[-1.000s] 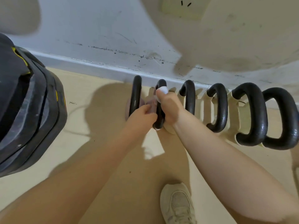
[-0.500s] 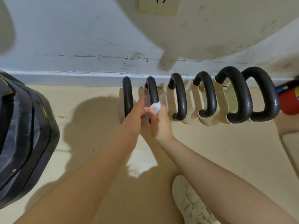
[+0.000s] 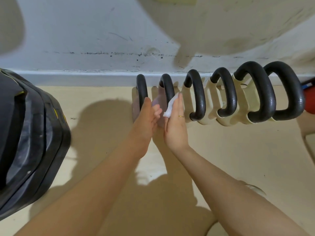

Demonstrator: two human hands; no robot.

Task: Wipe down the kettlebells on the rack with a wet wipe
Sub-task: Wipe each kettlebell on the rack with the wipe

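A person's right hand (image 3: 175,123) presses a wet wipe (image 3: 170,106) with straight fingers against the second kettlebell (image 3: 162,103) from the left, in a row of kettlebells (image 3: 226,94) along the wall (image 3: 85,40). The left hand (image 3: 146,118) lies open on the purple body, beside the leftmost kettlebell (image 3: 141,92). The wipe, held only by pressure, could slip to the floor (image 3: 102,92); a hard push might rock the kettlebell onto the fingers wedged between neighbours.
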